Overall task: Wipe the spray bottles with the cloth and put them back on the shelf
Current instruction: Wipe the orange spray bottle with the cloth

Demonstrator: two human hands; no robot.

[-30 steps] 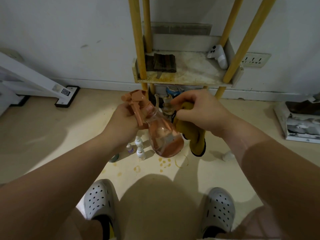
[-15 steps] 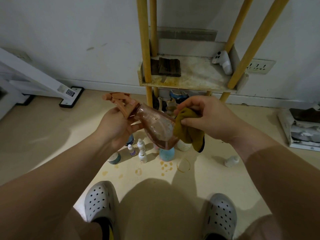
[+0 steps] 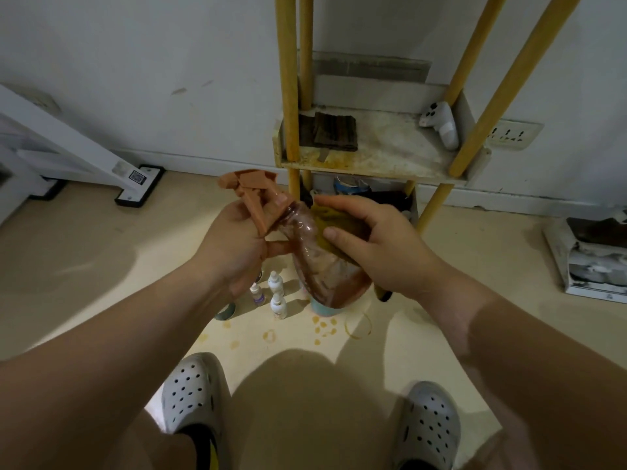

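I hold an orange-pink spray bottle in front of me, its body see-through and its trigger head pointing up and left. My left hand grips the trigger head and neck. My right hand holds a mustard-yellow cloth curled round the right side of the bottle's body, thumb on top. The stained white shelf with yellow posts stands just behind, its board bare in the middle. A light-blue bottle stands on the floor, mostly hidden under the held one.
Three small white dropper bottles and a round lid stand on the floor below my hands. A dark folded cloth and a white game controller lie on the shelf. Clutter sits under it. A white stand is left, papers right.
The bottle has tipped from lying sideways to more upright, base down. My right hand with the cloth has slid from the base up along its side.
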